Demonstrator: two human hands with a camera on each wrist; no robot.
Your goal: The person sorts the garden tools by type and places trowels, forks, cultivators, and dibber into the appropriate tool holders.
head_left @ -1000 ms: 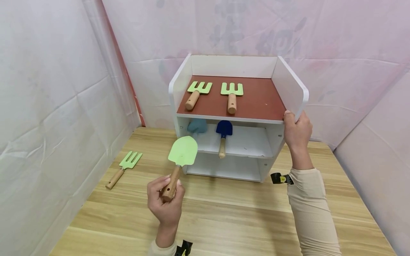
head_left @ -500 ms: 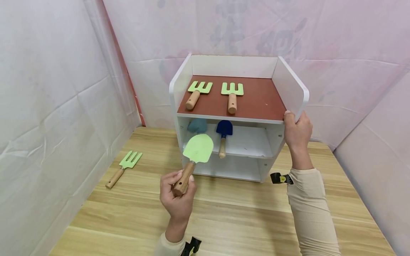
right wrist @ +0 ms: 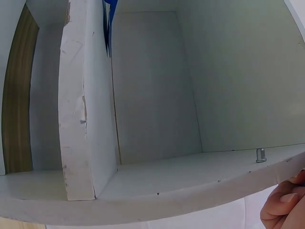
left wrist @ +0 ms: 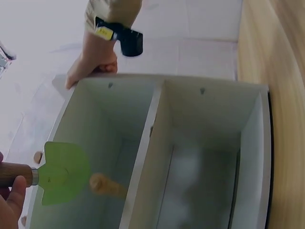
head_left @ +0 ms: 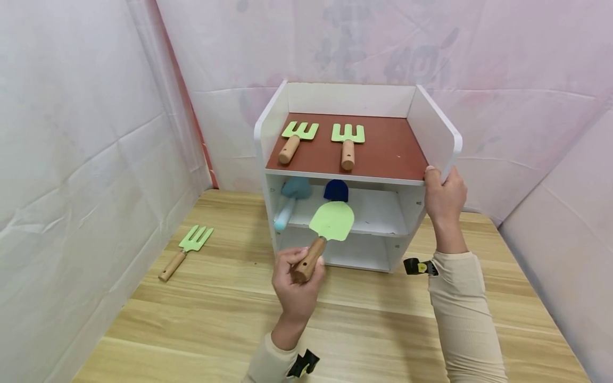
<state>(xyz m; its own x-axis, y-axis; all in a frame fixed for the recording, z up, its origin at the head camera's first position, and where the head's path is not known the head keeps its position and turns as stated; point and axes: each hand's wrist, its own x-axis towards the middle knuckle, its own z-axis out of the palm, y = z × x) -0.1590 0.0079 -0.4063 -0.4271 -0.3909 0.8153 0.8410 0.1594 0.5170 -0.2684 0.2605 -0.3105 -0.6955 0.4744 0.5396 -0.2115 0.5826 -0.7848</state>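
Observation:
My left hand (head_left: 298,287) grips the wooden handle of a light green trowel (head_left: 332,220), its blade pointing up and away in front of the shelf unit's middle shelf. In the head view the blade overlaps a dark blue trowel (head_left: 337,190), hiding that one's handle. To its left on the same shelf lies a light blue trowel (head_left: 296,188) with a pale handle. My right hand (head_left: 446,199) holds the front right edge of the white shelf unit (head_left: 452,139), thumb at the corner of the top board. In the right wrist view, its fingers (right wrist: 281,202) show at the lower right corner.
Two green hand forks, one at left (head_left: 299,131) and one at centre (head_left: 348,133), lie on the brown top board (head_left: 388,149). Another green hand fork (head_left: 193,240) rests on the wooden table (head_left: 201,324) at left. Behind hangs a pale curtain (head_left: 230,48).
My left hand has moved right with the green trowel, from left of the shelf unit to in front of its middle shelf. The light blue trowel's handle has come into view. My right hand stays put.

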